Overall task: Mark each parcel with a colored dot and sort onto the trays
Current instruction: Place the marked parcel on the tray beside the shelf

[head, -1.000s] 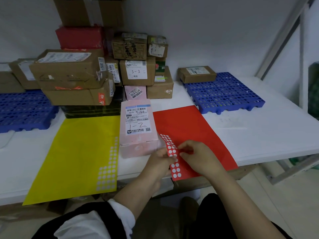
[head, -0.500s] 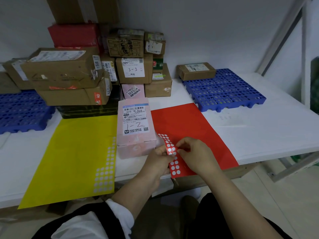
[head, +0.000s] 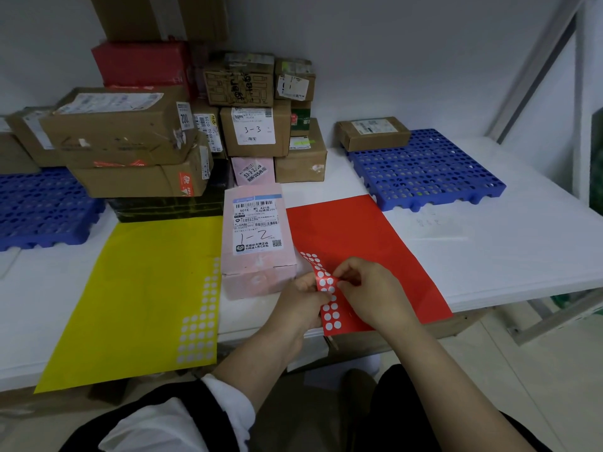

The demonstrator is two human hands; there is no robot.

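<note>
Grip of left hand point(head: 301, 298) and right hand point(head: 370, 288) tight on red dot sheet point(head: 355, 236); brown parcel point(head: 373, 133) on blue tray point(head: 434, 172).

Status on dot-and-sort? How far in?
Early. Done: one brown parcel sits on the right tray. In hand: left hand and right hand pinch the red dot sheet beside the pink parcel, no dot visible on it. Left: the stack behind.

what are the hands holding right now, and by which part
The left hand and right hand both pinch the red paper sticker sheet at its curled-up near-left edge.
</note>
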